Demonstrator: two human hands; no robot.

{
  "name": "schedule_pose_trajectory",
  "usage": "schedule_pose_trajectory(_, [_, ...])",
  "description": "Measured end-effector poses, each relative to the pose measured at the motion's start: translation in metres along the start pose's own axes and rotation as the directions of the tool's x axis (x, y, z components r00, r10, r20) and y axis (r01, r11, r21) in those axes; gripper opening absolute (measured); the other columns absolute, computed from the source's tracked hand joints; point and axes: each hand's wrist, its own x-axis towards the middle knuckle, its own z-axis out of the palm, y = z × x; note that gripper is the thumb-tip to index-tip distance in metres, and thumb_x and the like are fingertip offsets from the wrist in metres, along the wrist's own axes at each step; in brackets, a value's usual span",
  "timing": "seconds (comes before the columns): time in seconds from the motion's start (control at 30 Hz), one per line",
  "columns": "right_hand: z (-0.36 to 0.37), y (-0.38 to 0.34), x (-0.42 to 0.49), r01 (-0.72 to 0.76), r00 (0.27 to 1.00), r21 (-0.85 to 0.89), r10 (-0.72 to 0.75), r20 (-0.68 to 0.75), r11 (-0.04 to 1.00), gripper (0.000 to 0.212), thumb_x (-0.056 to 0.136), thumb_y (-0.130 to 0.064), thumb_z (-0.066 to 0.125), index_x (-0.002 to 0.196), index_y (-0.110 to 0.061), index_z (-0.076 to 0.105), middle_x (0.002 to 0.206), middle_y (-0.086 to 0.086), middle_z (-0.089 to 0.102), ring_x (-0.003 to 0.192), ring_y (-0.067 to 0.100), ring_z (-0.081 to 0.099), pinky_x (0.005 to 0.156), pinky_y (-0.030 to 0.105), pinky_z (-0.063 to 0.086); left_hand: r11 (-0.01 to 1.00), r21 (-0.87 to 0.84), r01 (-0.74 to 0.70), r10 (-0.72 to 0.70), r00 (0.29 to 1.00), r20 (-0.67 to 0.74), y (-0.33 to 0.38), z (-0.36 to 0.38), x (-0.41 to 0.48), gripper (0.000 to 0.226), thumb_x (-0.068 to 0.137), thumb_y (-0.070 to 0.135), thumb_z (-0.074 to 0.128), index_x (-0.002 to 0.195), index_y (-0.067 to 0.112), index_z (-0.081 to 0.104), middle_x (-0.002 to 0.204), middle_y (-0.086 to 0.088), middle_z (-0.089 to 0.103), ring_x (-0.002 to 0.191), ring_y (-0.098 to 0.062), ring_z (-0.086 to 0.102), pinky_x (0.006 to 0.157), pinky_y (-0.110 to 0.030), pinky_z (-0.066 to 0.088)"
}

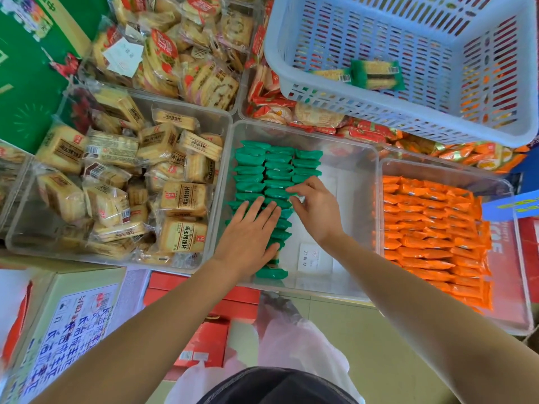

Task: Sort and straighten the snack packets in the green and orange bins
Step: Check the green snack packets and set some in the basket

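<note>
Clear plastic bins packed edge to edge fill the shop display, standing on red cartons (204, 339) and a cardboard box with a blue-printed label (73, 330).

In the middle, the clear rectangular bin (355, 205) holds the green snack packets (277, 167). They lie in three tidy columns against its left side, and the right part of its floor is bare apart from a small white paper slip (315, 258). The left hand (250, 231) lies flat on the nearer packets of the left and middle columns, fingers straight and slightly spread, pressing down and holding nothing. The right hand (315, 208) is just beside it, over the near end of the right column. Its fingers are bent, the forefinger reaching across a packet, and the thumb and fingertips appear to nip the end of one green packet – the grip is partly hidden by the hand itself.

Touching that bin on the right, a second clear bin (509, 287) is filled with orange snack packets (431, 237) in close, overlapping rows. To the left, another clear bin holds loosely heaped beige biscuit packets (180, 199). Behind, a pale blue slotted plastic basket (408, 112) rests on further bins – a couple of green-and-yellow packets (376, 74) lie inside it.
</note>
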Motion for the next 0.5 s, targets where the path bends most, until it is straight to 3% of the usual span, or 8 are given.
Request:
schedule_pose_trajectory(0.1, [0.005,0.001,0.009,0.043,0.996,-0.146,-0.031,0.084,0.988,0.018,0.087,-0.014,0.069,0.104,-0.014,0.074,0.096,0.006,0.062,0.075,0.025,0.064,0.059,0.029,0.046,1.000,0.008,-0.001,0.001,1.000,-0.013,-0.001,0.001,-0.001,0.070,0.091,0.052,0.053,0.146,0.009,0.043,0.149,-0.008,0.046,0.140,-0.031,0.037,0.116,-0.047,0.027])
schedule_pose_trajectory(0.2, [0.006,-0.001,0.015,0.085,0.995,-0.161,-0.077,0.057,0.983,0.012,0.083,-0.013,0.074,0.095,-0.012,0.076,0.090,0.006,0.063,0.067,0.028,0.063,0.055,0.026,0.041,1.000,0.001,0.003,-0.003,1.000,-0.014,-0.002,0.002,-0.001,0.071,0.088,0.051,0.057,0.144,0.009,0.046,0.147,-0.009,0.049,0.137,-0.032,0.042,0.114,-0.048,0.031])
schedule_pose_trajectory(0.4, [-0.015,-0.002,0.025,0.201,0.971,0.067,-0.189,-0.148,0.977,0.009,0.086,-0.012,0.070,0.094,-0.008,0.072,0.093,0.007,0.056,0.072,0.015,0.054,0.060,0.027,0.049,1.000,0.002,0.011,-0.011,1.000,0.013,-0.002,-0.001,0.002,0.071,0.090,0.051,0.050,0.146,0.009,0.043,0.147,-0.010,0.048,0.137,-0.034,0.040,0.116,-0.049,0.029])
schedule_pose_trajectory(0.5, [-0.033,0.000,0.027,0.192,0.967,0.231,-0.143,-0.213,0.954,0.006,0.089,-0.006,0.067,0.094,-0.003,0.068,0.097,0.006,0.055,0.079,0.012,0.054,0.064,0.021,0.046,1.000,0.029,0.000,-0.001,1.000,0.025,-0.001,-0.005,0.006,0.070,0.094,0.052,0.040,0.149,0.009,0.038,0.150,-0.011,0.043,0.141,-0.034,0.033,0.119,-0.048,0.020])
